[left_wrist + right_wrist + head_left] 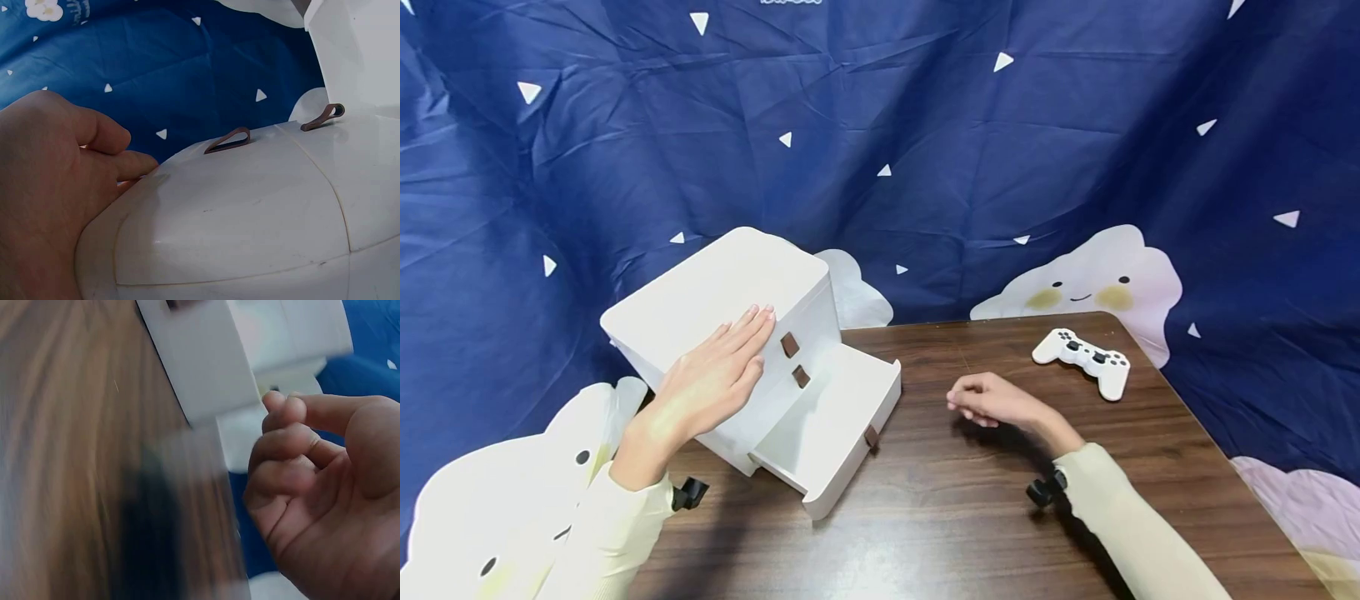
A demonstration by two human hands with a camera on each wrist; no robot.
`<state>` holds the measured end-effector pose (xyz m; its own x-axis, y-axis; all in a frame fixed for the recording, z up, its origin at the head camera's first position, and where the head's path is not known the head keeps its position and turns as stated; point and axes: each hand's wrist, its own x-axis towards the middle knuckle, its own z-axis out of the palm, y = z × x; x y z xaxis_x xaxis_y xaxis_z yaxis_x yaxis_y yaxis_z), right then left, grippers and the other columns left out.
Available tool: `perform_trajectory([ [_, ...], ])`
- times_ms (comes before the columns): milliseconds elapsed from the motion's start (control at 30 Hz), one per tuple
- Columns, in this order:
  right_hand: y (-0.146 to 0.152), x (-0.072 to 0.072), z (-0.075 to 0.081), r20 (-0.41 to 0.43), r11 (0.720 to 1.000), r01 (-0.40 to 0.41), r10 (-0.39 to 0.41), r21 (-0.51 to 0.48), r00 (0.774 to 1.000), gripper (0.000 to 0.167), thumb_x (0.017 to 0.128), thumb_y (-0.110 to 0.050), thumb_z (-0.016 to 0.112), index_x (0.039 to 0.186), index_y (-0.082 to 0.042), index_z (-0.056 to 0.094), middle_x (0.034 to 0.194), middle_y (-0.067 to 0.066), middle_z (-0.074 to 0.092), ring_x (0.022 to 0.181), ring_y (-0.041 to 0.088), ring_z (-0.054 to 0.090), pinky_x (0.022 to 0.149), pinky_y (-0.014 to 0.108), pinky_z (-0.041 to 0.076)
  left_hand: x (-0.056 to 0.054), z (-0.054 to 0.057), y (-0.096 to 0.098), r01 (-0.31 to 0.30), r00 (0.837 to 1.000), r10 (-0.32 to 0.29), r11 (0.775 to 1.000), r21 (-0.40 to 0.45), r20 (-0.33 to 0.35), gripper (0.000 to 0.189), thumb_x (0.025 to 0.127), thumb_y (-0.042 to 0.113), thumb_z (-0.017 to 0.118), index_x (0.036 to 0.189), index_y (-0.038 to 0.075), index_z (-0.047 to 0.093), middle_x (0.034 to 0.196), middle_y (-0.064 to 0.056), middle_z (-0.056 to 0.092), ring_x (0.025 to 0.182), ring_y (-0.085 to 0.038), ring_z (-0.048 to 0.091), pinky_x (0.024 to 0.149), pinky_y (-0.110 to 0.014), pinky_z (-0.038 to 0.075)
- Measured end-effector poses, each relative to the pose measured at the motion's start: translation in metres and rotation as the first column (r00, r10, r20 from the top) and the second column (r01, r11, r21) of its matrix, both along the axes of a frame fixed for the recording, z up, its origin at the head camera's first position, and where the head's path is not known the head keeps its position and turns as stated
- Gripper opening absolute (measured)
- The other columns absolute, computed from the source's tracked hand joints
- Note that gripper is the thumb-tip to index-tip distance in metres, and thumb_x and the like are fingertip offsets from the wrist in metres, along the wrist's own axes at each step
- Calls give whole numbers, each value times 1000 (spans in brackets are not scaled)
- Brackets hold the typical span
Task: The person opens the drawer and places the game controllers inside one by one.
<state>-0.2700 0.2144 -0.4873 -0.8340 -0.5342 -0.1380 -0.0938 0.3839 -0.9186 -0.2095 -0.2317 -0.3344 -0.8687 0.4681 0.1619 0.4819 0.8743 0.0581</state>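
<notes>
A white cabinet (737, 275) with brown loop pulls stands on the left of the table. Its bottom drawer (853, 454) is pulled out, and the part of its inside that shows is bare white. My left hand (715, 379) lies with fairly straight fingers on the cabinet's top, near the front edge; the left wrist view shows that hand (50, 181) against the white casing. To the right of the drawer, my right hand (996, 400) hovers over the table, fingers loosely bent. Nothing is held in it, and in the right wrist view its thumb meets the index finger (294, 411).
A white game controller (1078, 354) lies at the back right of the brown wooden table (955, 525). Behind the table hangs a dark blue cloth (925, 100) with white triangles and clouds. Two upper drawers, with brown pulls (789, 344), are closed.
</notes>
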Motion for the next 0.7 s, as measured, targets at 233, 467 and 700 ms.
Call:
perform_trajectory([
  [233, 59, -8, 5, -75, 991, 115, -120, -67, 990, 31, 108, -15, 63, 116, 14, 66, 89, 14, 73, 73, 13, 70, 63, 29, 63, 0, 0, 1, 1, 1000, -1, 1000, -1, 1, 58, 114, 28, 35, 169, 12, 27, 178, -2, 22, 167, -24, 20, 136, -52, 21],
  [467, 113, -10, 9, -123, 949, 253, -278, -190, 953, 37, 108, -8, 61, 126, 24, 57, 102, -4, 80, 95, 8, 78, 87, 29, 67, -1, -1, 0, 1, 1000, -1, 1000, -4, -13, 58, 114, 28, 35, 169, 12, 28, 178, -2, 23, 167, -23, 20, 137, -51, 21],
  [700, 161, -11, 9, -244, 893, 419, -449, -165, 860, 32, 105, -12, 67, 125, 14, 66, 103, -23, 78, 95, -12, 69, 84, 6, 54, -1, -1, -1, -5, 1000, 5, 1000, 0, -12, 58, 113, 28, 35, 169, 12, 29, 178, -1, 23, 167, -23, 20, 137, -51, 20],
])
